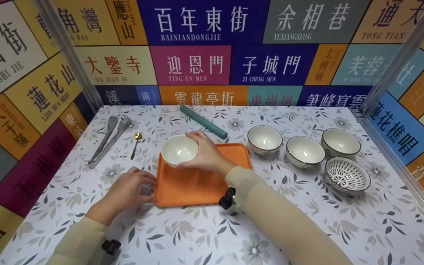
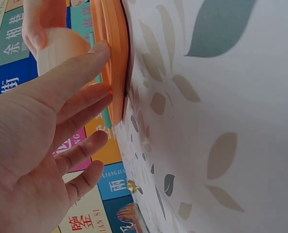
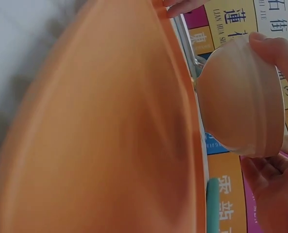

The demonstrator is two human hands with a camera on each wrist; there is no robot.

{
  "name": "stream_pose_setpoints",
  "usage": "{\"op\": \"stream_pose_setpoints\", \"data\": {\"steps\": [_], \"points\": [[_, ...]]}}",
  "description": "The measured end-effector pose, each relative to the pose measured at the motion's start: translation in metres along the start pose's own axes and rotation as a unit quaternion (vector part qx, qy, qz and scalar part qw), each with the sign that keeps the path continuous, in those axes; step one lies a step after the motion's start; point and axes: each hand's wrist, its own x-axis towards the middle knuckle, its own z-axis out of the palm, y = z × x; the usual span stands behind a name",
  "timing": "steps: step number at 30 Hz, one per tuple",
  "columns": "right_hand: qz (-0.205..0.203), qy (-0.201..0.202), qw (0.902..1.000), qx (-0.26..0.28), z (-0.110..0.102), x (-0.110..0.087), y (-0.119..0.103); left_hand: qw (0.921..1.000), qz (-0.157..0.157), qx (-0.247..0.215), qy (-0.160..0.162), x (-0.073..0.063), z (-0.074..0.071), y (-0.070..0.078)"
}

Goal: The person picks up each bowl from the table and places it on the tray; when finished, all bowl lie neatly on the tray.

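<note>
My right hand [image 1: 210, 152] grips a plain cream-white bowl [image 1: 179, 149] by its right side, thumb and fingers spread around the wall. The bowl is over the far left part of an orange tray [image 1: 182, 189]; in the right wrist view its outer wall [image 3: 238, 97] shows no pattern. At the tray's left edge is my left hand [image 1: 133, 187]. Seen from the left wrist, its thumb and first fingers [image 2: 93, 94] extend fairly straight and touch the tray's rim [image 2: 115, 58], while the other fingers stand apart from it.
To the right stand several bowls: white ones with dark rims [image 1: 265, 140] and one patterned inside [image 1: 347, 175]. Grey tongs [image 1: 105, 141] and a small gold spoon [image 1: 135, 145] lie left. Behind the tray lies a teal stick-shaped object [image 1: 204, 122]. Printed walls border the table.
</note>
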Motion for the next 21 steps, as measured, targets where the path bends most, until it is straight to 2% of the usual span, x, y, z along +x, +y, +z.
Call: {"op": "stream_pose_setpoints", "data": {"steps": [7, 21], "points": [[0.008, -0.001, 0.9995, 0.032, 0.014, 0.019, -0.004, 0.9998, 0.012, 0.015, 0.002, 0.001, -0.002, 0.000], [0.018, -0.003, 0.9998, 0.010, 0.031, 0.038, 0.004, 0.9997, 0.000, 0.015, -0.020, 0.005, -0.004, 0.003]]}}
